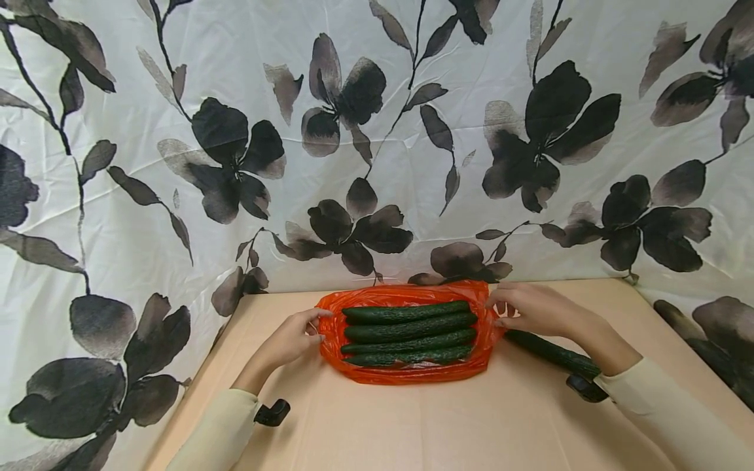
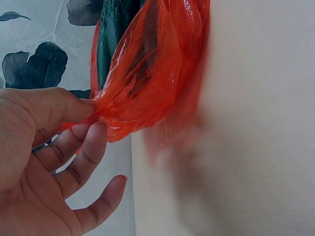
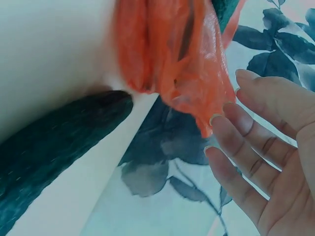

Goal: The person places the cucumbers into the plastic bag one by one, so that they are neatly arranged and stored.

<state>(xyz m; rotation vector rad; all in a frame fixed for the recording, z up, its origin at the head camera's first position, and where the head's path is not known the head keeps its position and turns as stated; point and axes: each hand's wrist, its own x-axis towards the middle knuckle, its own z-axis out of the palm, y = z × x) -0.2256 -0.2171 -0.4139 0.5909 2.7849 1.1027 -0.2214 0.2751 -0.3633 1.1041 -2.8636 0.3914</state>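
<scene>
A thin red plastic bag (image 1: 406,374) lies on the table with its opening facing up. Several dark green cucumbers (image 1: 409,329) sit side by side in it. At the bag's left end, my left hand (image 1: 292,337) pinches the film between thumb and forefinger, the other fingers spread, as the left wrist view shows. My right hand (image 1: 538,311) is at the opposite end, its fingers loosely bent and parted from the thumb, with fingertips right at the bag's edge (image 3: 216,93). Another cucumber (image 1: 554,353) lies outside the bag, below the right forearm.
The pale table (image 1: 412,425) extends toward me in front of the bag. Behind it hangs a white cloth (image 1: 424,163) printed with dark flowers. A black wrist camera (image 1: 272,413) is on the left wrist, and another black camera (image 1: 587,388) on the right one.
</scene>
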